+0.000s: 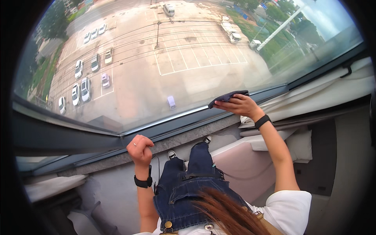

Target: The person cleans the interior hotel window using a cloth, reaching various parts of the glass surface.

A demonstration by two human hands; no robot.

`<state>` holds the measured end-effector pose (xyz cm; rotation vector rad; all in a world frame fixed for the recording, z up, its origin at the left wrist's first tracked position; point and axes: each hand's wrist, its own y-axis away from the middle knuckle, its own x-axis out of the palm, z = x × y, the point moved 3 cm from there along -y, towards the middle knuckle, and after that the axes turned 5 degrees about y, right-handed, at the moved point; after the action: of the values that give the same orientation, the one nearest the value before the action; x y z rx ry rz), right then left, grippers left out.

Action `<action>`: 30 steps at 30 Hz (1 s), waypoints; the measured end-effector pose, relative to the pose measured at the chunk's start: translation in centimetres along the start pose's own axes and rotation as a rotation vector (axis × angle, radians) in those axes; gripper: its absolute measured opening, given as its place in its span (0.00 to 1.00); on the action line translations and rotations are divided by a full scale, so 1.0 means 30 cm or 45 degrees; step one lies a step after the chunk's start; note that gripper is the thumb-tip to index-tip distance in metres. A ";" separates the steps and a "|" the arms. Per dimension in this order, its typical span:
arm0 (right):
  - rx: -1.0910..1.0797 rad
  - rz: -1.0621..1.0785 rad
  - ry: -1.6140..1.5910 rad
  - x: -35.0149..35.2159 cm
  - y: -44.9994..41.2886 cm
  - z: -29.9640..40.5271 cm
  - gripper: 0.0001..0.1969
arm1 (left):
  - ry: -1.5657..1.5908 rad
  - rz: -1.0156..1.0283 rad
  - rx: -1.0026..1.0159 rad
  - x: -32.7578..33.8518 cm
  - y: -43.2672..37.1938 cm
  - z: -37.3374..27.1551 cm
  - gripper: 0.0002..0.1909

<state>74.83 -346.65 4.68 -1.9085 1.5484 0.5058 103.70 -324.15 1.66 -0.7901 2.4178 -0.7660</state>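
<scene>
My right hand point(239, 105) is spread on a folded dark grey cloth point(226, 97), which lies against the lower part of the large window pane point(188, 85), just above the dark window frame point(176, 119). Near the frame's corner, on the left, my left hand point(140, 148) is raised with its fingers curled in. No object shows in it, and a ring is on one finger. Whether that hand touches the frame, I cannot tell.
Below the frame runs a grey stone sill point(173, 140). White curtains point(311, 94) hang at the right, beside a bed point(243, 164) with a white pillow point(299, 145). A chair point(85, 220) stands at lower left. Parked cars show outside, far below.
</scene>
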 end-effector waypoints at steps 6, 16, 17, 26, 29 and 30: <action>0.052 -0.386 -0.297 -0.030 -0.360 0.184 0.24 | -0.019 -0.211 0.182 0.084 -0.047 -0.087 0.07; 0.238 -0.424 -0.096 0.003 0.026 -0.069 0.24 | -0.939 -0.362 0.450 0.111 -0.121 -0.059 0.19; 0.193 -0.338 -0.097 0.014 0.079 -0.086 0.23 | -0.943 -0.347 0.450 0.106 -0.113 -0.058 0.19; -0.007 -0.448 -0.627 -0.001 -0.559 0.411 0.23 | -0.730 -0.194 0.464 0.063 -0.122 -0.102 0.13; -0.158 -0.359 -0.339 0.026 -0.480 0.361 0.23 | -0.722 -0.150 0.449 0.026 -0.116 -0.119 0.12; -0.172 -0.328 -0.294 0.063 -0.400 0.337 0.22 | -0.730 -0.120 0.456 0.028 -0.108 -0.122 0.12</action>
<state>87.76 -339.79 -1.23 -2.0330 1.1279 0.7023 102.17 -325.56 6.15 -0.8406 1.6903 -0.8391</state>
